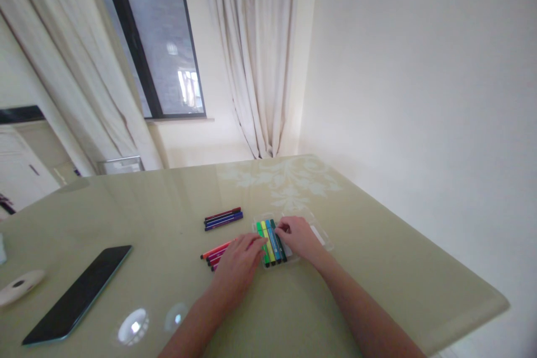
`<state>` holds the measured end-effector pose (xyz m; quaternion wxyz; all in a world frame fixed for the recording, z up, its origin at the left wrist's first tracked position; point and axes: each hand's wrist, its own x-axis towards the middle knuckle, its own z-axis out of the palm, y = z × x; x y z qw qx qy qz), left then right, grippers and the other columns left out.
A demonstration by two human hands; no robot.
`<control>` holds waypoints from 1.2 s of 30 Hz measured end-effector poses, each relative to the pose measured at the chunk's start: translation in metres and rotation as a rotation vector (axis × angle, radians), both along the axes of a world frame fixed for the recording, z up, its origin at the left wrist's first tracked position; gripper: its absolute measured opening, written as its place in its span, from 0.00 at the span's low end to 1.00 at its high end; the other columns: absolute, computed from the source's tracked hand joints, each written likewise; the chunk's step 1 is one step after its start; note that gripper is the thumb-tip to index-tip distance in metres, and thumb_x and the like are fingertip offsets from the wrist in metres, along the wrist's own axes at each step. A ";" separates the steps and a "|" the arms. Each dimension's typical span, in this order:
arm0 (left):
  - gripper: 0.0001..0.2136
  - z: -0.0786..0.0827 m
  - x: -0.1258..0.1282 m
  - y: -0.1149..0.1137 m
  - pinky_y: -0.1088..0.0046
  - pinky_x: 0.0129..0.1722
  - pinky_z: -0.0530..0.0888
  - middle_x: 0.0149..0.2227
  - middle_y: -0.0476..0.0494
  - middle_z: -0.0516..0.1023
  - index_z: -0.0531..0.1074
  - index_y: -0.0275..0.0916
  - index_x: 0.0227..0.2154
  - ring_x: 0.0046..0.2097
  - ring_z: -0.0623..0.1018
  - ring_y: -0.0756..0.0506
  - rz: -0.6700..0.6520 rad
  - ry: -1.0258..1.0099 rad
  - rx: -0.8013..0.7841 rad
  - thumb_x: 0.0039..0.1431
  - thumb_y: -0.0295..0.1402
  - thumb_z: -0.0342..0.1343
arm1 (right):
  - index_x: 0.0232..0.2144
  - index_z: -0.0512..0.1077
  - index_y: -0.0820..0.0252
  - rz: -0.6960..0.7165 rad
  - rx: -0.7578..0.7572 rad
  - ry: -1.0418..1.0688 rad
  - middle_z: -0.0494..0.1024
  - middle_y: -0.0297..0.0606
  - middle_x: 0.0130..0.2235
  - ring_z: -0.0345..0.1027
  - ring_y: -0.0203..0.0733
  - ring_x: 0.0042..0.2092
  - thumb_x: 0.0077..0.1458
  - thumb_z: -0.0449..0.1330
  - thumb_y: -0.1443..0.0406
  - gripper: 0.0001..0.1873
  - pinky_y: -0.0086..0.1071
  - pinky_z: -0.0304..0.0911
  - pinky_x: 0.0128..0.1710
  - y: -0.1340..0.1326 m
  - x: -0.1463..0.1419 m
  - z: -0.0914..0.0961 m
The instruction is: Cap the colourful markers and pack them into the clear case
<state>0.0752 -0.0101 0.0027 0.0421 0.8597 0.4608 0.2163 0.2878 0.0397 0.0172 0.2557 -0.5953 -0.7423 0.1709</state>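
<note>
A clear plastic case (268,267) lies on the table with several markers side by side in it. Among them are a green marker (262,243), a yellow marker (269,243), a blue marker (274,244) and a dark green marker (279,246). My left hand (240,262) stretches across several red and pink markers (215,253), partly covering them, with its fingertips at the green marker. My right hand (298,236) is over the case's right side, fingers curled together beside the dark green marker. Whatever they pinch, if anything, is hidden.
Several dark red and blue markers (224,219) lie behind my left hand. To the left are a black tablet-like slab (79,293) and a white oval object (22,287). The glossy table (369,268) has its right edge along a white wall (419,95).
</note>
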 end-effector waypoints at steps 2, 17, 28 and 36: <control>0.15 0.006 -0.019 0.011 0.59 0.54 0.71 0.49 0.40 0.79 0.77 0.41 0.47 0.51 0.76 0.39 0.223 -0.024 -0.011 0.72 0.31 0.44 | 0.30 0.81 0.59 -0.010 0.007 0.012 0.83 0.37 0.32 0.74 0.40 0.34 0.57 0.62 0.67 0.07 0.29 0.60 0.35 0.000 0.000 0.000; 0.11 0.004 -0.065 0.034 0.62 0.48 0.70 0.40 0.41 0.80 0.76 0.39 0.36 0.45 0.78 0.40 0.400 0.030 -0.198 0.68 0.34 0.48 | 0.38 0.80 0.58 -0.055 0.075 0.152 0.82 0.36 0.31 0.73 0.40 0.33 0.61 0.60 0.64 0.08 0.30 0.62 0.36 -0.005 -0.002 0.008; 0.13 0.012 0.004 0.001 0.66 0.40 0.77 0.39 0.44 0.81 0.75 0.41 0.42 0.39 0.81 0.43 0.088 -0.721 -0.237 0.69 0.44 0.51 | 0.36 0.80 0.61 0.335 -0.227 0.745 0.81 0.36 0.31 0.73 0.39 0.33 0.59 0.62 0.49 0.21 0.28 0.64 0.31 -0.020 -0.032 0.008; 0.13 0.004 0.007 -0.008 0.65 0.48 0.77 0.45 0.43 0.80 0.76 0.43 0.49 0.46 0.79 0.43 -0.037 -0.488 -0.116 0.72 0.34 0.47 | 0.46 0.78 0.61 0.086 -0.118 0.884 0.79 0.35 0.31 0.71 0.40 0.32 0.59 0.60 0.50 0.23 0.30 0.64 0.31 -0.002 -0.015 0.007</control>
